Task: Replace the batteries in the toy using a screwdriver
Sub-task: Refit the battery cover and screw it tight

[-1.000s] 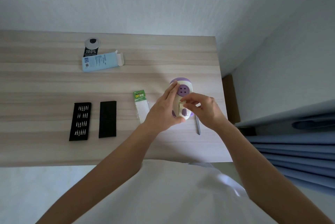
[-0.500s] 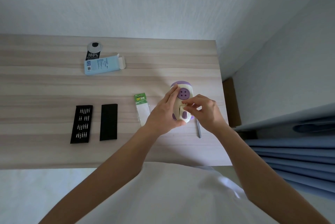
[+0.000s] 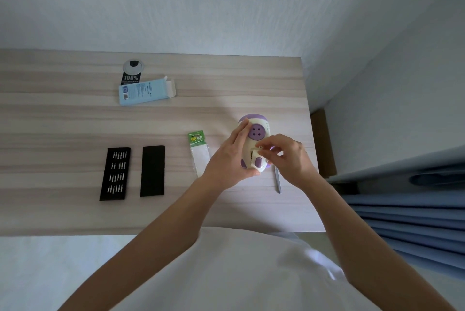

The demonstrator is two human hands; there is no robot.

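Observation:
The cream and purple toy (image 3: 256, 132) stands on end on the wooden desk (image 3: 75, 122), right of centre. My left hand (image 3: 230, 159) grips it from the left side. My right hand (image 3: 286, 157) pinches a small cream cover piece (image 3: 257, 152) at the toy's lower middle. A slim grey screwdriver (image 3: 277, 182) lies on the desk, partly hidden under my right hand. A battery pack with a green header (image 3: 198, 152) lies just left of my left hand.
A black tray of screwdriver bits (image 3: 115, 173) and its black lid (image 3: 152, 170) lie at centre left. A light blue box with an open flap (image 3: 146, 91) and a round grommet with a black tag (image 3: 133, 70) sit further back. The desk's right edge meets blue curtains (image 3: 407, 222).
My right hand's fingers have shifted a little on the cover piece, which now stands slightly away from the toy. My left hand keeps its grip on the toy.

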